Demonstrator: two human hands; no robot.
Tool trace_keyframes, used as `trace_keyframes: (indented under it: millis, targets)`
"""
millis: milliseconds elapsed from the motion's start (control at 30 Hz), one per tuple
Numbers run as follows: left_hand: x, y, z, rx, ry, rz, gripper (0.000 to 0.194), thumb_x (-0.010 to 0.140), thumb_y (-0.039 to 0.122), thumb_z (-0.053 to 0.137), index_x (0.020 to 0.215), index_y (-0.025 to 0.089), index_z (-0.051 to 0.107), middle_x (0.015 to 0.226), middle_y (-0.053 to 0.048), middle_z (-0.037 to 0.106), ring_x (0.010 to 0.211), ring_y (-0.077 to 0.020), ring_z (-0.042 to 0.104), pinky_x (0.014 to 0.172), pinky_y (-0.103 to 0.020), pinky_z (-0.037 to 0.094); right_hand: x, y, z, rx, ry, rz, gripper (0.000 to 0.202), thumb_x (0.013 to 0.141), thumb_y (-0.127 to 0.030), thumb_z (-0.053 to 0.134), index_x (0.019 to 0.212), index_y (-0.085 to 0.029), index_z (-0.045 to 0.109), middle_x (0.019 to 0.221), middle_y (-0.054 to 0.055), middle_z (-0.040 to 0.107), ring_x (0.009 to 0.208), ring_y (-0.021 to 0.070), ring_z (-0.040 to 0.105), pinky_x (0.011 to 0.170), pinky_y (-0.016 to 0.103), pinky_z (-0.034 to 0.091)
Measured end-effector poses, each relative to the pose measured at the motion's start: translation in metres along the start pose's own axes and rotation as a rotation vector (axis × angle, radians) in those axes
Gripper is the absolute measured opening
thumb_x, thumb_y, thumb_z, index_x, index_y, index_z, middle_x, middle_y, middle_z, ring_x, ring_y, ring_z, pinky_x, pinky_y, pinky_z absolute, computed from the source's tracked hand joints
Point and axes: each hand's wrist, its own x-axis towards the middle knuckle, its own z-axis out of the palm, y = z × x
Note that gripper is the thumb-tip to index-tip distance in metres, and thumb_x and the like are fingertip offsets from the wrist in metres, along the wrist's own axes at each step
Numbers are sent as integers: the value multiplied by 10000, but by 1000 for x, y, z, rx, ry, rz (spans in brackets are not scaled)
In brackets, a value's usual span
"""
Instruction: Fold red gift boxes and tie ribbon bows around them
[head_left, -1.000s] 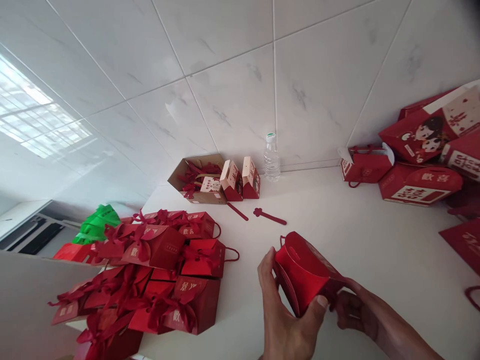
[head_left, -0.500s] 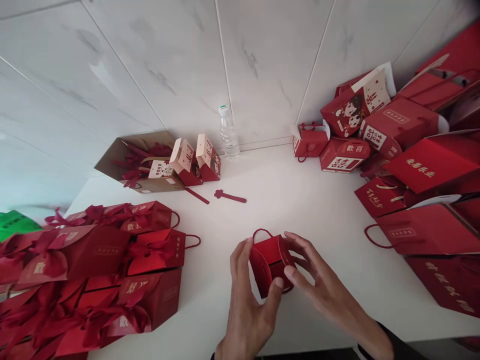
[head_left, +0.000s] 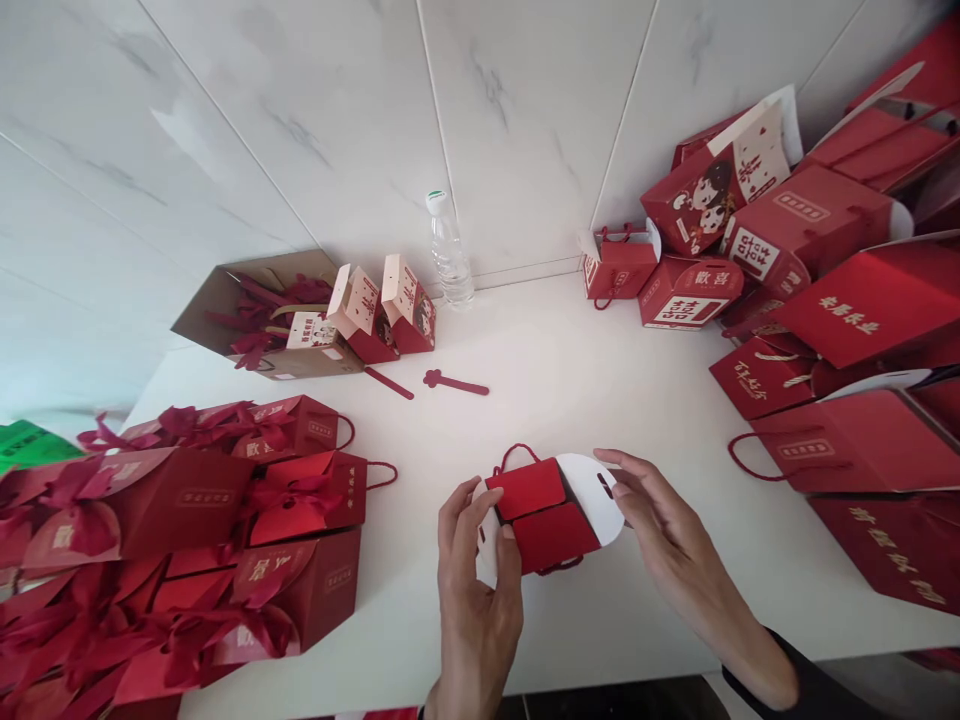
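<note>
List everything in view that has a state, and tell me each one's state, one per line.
Small red box: top open, white flaps spread to both sides.
Left hand: gripping the left flap.
Right hand: fingers on the right flap.
Water bottle: upright, capped.
Cardboard carton: on its side, open, ribbons inside.
Ribboned boxes: closed, tied, piled left.

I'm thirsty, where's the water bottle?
The water bottle stands at the table's back edge against the tiled wall, just right of the small patterned boxes.
</note>
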Motion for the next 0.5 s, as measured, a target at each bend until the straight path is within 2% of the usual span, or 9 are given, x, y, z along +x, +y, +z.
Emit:
trace_keyframes:
  millis: [67, 133, 233, 300, 367, 500]
  targets:
    - [1, 3, -1, 16, -7, -11, 292, 994, 284, 572, 1276, 289, 644, 1449, -119, 567, 1336, -274, 569, 861, -337, 551, 0, -2, 0, -19, -17, -18, 488, 986, -667, 494, 1321, -340, 634, 1322, 53, 686, 1208, 273, 655, 967, 362, 591]
    - [2, 8, -2, 11, -17, -43, 318, 970, 309, 611, 1286, 285, 635, 1455, -125, 571, 1312, -284, 588, 820, -333, 548, -2, -5, 1, -67, -58, -28, 461, 993, -641, 507, 1318, -340, 636, 1242, 61, 709, 1064, 255, 697, 784, 305, 626]
    - [3, 15, -4, -22, -19, -114, 293, 961, 347, 622, 1246, 289, 653, 1456, -112, 573, 1336, -286, 570, 852, -346, 543, -4, -10, 1, -134, -92, -68, 417, 1008, -607, 511, 1305, -347, 648, 1238, 65, 706, 985, 242, 697, 603, 248, 586]
    - [6, 17, -6, -38, -25, -134, 266, 967, 353, 611, 1220, 291, 665, 1454, -102, 573, 1369, -282, 544, 923, -372, 536, -5, -11, 1, -148, -100, -124, 373, 1030, -567, 495, 1288, -355, 661, 1275, 64, 688, 1058, 250, 680, 559, 226, 560]
    - [10, 17, -9, -23, -73, -92, 270, 973, 331, 595, 1231, 289, 664, 1456, -103, 572, 1384, -281, 534, 988, -403, 523, -4, -12, 1, -152, -132, -205, 336, 1057, -510, 462, 1263, -362, 682, 1278, 66, 671, 1115, 251, 665, 562, 223, 561]
    - [18, 15, -16, 57, -186, 19, 341, 980, 231, 539, 1301, 288, 638, 1453, -101, 579, 1364, -260, 556, 1050, -426, 511, -2, -10, 1, -159, -204, -293, 344, 1081, -424, 409, 1205, -348, 720, 1231, 85, 646, 1072, 228, 674, 584, 228, 585]
